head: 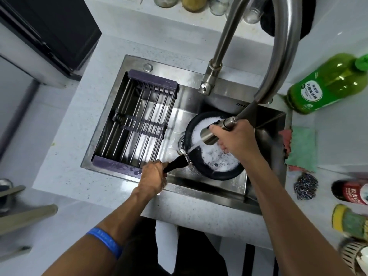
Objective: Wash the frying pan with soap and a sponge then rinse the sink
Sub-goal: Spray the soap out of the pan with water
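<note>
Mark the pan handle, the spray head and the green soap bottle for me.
pan handle [177, 163], head view, on the black grip just past the left hand.
spray head [208, 137], head view, on its metal barrel.
green soap bottle [326, 82], head view, on its body above the label.

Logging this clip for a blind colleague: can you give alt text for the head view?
Over a steel sink, the left hand grips the handle of a sudsy black frying pan while the right hand holds the pull-out faucet sprayer, water streaming into the pan. A drying rack spans the sink's left half.
</note>
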